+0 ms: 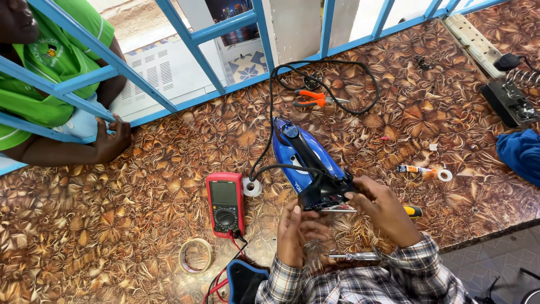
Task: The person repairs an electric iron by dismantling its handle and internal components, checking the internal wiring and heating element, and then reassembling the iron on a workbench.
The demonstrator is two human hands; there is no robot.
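Note:
A blue and black clothes iron (306,163) lies on the brown patterned table (112,219), its black cord (315,84) looping toward the far edge. My right hand (385,208) grips the iron's black rear end. My left hand (298,231) sits just below that rear end, fingers curled near it; whether it holds anything small is unclear. A screwdriver (351,256) lies across my lap area under both hands.
A red multimeter (225,202) with red leads sits left of the iron, beside a white tape roll (252,187) and a beige tape ring (196,255). Orange pliers (312,98), a power strip (475,36), a soldering stand (509,101), a blue cloth (520,152). Another person's hand (112,141) rests at far left.

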